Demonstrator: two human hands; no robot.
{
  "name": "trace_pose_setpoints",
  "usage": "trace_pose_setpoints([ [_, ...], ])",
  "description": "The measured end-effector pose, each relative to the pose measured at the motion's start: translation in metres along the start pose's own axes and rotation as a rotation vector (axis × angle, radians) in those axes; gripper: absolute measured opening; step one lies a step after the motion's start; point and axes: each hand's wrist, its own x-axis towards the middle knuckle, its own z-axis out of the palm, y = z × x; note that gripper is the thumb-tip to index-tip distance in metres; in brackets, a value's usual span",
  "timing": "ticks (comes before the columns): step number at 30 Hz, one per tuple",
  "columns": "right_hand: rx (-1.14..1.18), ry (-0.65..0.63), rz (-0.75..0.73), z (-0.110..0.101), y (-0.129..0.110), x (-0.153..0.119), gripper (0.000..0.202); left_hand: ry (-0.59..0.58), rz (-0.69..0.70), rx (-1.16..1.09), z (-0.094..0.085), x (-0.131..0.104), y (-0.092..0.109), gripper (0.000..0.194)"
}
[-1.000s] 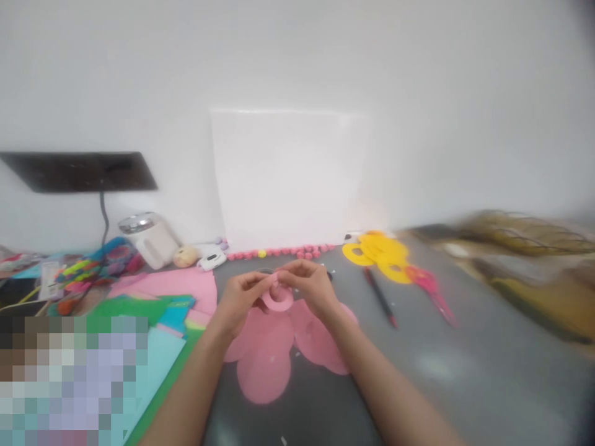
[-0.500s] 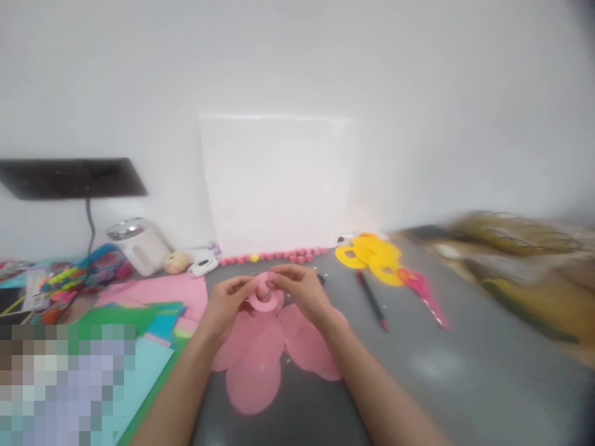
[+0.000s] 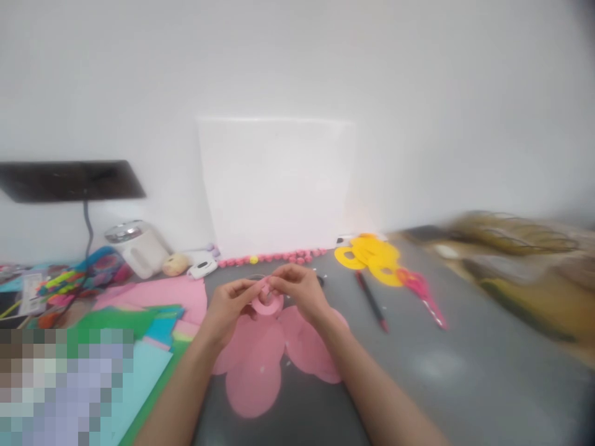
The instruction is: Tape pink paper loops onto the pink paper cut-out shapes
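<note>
A small curled strip of pink paper [image 3: 266, 306], shaped like a ring, is pinched between my two hands above the table. My left hand [image 3: 227, 308] grips its left side with thumb and fingertips. On the upper right side, my right hand [image 3: 301, 290] pinches the same strip, fingers closed. Part of the strip is hidden behind the fingers. Below the hands lie several overlapping pink paper circles [image 3: 254, 387], with more pink circles [image 3: 310, 347] under my right wrist.
Along the wall runs a row of small pink rolled pieces [image 3: 279, 256]. Yellow paper rings [image 3: 374, 254], pink-handled scissors [image 3: 424, 297] and a dark pen [image 3: 372, 301] lie to the right. Coloured sheets [image 3: 153, 297] and a white container [image 3: 142, 251] are at left. A white board [image 3: 279, 179] leans behind.
Both hands stay pinched on the pink strip. The fingertips have come closer together over its top edge, and the ring has shifted slightly right and down.
</note>
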Motion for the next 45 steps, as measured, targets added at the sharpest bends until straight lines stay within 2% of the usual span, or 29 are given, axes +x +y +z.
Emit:
trace_pose_setpoints([
  [11,0.044,-0.024,0.017,-0.0012,0.001,0.0002,0.023,0.02,0.019,-0.027,-0.0014,-0.0001,0.0007,0.024],
  [18,0.017,-0.027,-0.012,0.0013,-0.0033,-0.0025,0.018,-0.021,0.02,-0.022,0.0006,-0.0004,0.0001,0.024],
  [29,-0.024,-0.048,-0.019,0.0005,-0.0002,-0.0022,0.021,-0.012,0.025,-0.02,0.0001,0.0004,0.0002,0.026],
  [37,0.039,-0.004,-0.006,0.0021,0.0011,-0.0007,0.023,0.005,0.008,-0.018,0.0,0.0012,-0.0002,0.022],
  [41,0.011,-0.024,-0.025,0.0021,0.0004,-0.0013,0.02,-0.026,0.005,0.002,0.0002,0.0014,-0.0012,0.023],
  [45,-0.013,-0.039,-0.037,0.0012,0.0015,-0.0016,0.017,-0.009,0.011,0.002,-0.0003,0.0007,-0.0011,0.023],
])
